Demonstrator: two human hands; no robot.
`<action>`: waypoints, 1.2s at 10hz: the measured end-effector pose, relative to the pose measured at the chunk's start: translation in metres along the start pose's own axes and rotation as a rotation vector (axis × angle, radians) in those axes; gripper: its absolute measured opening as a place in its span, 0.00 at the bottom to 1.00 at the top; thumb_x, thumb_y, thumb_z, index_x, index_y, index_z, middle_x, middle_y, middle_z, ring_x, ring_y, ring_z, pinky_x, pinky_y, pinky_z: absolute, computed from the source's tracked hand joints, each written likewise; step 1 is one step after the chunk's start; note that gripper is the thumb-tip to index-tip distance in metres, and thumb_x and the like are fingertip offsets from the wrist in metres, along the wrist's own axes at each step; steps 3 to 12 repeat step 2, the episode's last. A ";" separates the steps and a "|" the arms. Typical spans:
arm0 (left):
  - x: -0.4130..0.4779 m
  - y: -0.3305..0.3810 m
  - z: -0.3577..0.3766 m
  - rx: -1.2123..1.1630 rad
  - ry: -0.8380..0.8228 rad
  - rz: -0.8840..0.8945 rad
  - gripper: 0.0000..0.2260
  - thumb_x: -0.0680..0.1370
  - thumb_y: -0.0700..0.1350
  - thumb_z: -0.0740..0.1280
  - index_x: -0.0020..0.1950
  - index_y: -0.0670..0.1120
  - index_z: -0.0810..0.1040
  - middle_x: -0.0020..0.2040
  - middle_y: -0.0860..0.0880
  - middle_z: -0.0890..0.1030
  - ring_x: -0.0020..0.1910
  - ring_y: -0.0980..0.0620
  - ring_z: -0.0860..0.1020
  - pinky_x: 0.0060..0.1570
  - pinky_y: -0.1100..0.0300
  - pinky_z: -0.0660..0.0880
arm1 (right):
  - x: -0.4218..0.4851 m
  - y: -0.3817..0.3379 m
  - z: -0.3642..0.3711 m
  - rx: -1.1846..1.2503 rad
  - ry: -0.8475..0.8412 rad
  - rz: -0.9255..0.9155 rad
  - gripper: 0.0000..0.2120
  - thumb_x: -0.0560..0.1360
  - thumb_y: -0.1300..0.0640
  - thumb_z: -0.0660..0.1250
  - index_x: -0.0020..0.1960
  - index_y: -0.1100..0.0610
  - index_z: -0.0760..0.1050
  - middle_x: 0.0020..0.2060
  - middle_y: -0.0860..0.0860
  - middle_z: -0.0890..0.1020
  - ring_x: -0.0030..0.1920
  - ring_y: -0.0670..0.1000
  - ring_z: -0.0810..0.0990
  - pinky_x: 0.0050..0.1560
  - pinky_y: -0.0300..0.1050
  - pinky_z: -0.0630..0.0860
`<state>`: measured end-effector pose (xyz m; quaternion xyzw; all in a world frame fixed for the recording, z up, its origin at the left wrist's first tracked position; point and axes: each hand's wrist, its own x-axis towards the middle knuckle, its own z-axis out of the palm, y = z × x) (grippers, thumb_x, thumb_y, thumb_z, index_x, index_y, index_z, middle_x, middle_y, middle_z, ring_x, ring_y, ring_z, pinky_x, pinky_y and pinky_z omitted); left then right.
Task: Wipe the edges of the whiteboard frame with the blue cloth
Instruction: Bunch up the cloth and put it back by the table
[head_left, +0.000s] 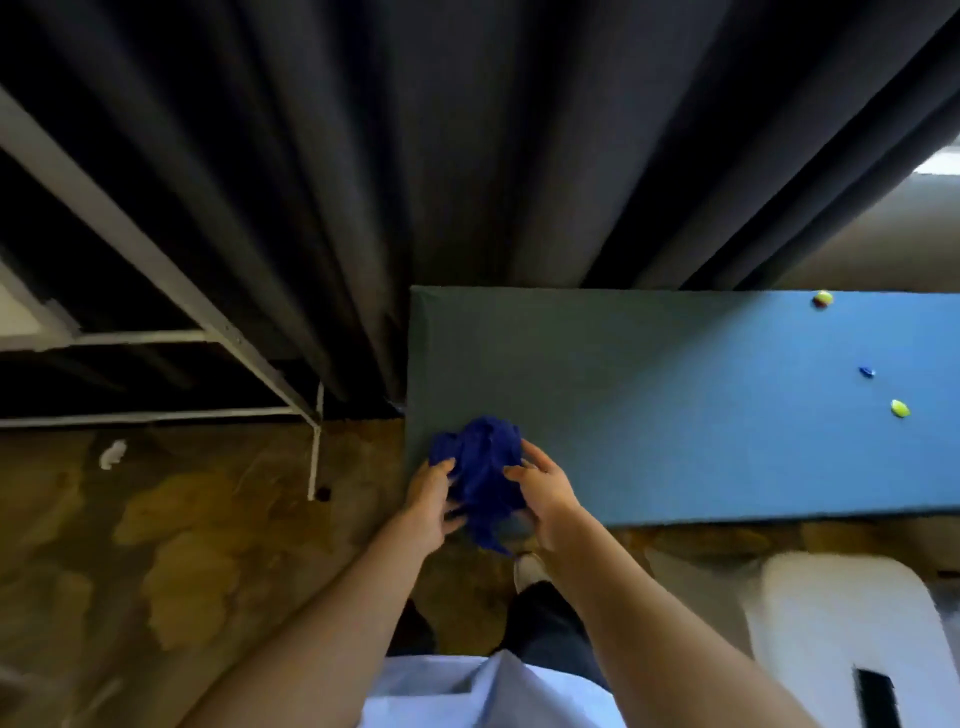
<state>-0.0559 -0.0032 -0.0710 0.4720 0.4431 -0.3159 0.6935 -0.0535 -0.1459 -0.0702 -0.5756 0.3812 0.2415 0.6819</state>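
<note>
The blue cloth (485, 470) is bunched up between both my hands, over the near left corner of a blue board (675, 405) that lies flat ahead of me. My left hand (428, 501) grips the cloth's left side. My right hand (545, 493) holds its right side, fingers curled into the fabric. The board's left edge and near edge meet just under the cloth. Small yellow-green magnets (900, 409) and a blue one (866, 371) sit on the board's far right part.
Dark curtains (415, 182) hang behind the board. A white metal frame (260, 364) stands to the left on the worn brown floor (182, 545). A white object (841, 639) is at the lower right. My shoe (527, 569) is below the board's corner.
</note>
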 end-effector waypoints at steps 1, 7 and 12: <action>-0.017 -0.002 0.008 0.014 0.108 0.093 0.09 0.82 0.49 0.62 0.63 0.54 0.71 0.56 0.49 0.81 0.48 0.45 0.79 0.40 0.52 0.73 | 0.001 -0.009 -0.024 -0.229 -0.096 -0.002 0.19 0.78 0.67 0.64 0.64 0.49 0.76 0.56 0.52 0.84 0.55 0.56 0.83 0.45 0.52 0.84; -0.028 -0.005 0.009 0.306 0.390 0.285 0.20 0.80 0.46 0.66 0.71 0.46 0.69 0.69 0.42 0.75 0.62 0.41 0.76 0.57 0.50 0.74 | 0.002 -0.034 -0.044 -0.528 -0.056 -0.090 0.22 0.78 0.63 0.63 0.72 0.55 0.71 0.63 0.56 0.80 0.61 0.58 0.79 0.63 0.57 0.77; -0.028 -0.005 0.009 0.306 0.390 0.285 0.20 0.80 0.46 0.66 0.71 0.46 0.69 0.69 0.42 0.75 0.62 0.41 0.76 0.57 0.50 0.74 | 0.002 -0.034 -0.044 -0.528 -0.056 -0.090 0.22 0.78 0.63 0.63 0.72 0.55 0.71 0.63 0.56 0.80 0.61 0.58 0.79 0.63 0.57 0.77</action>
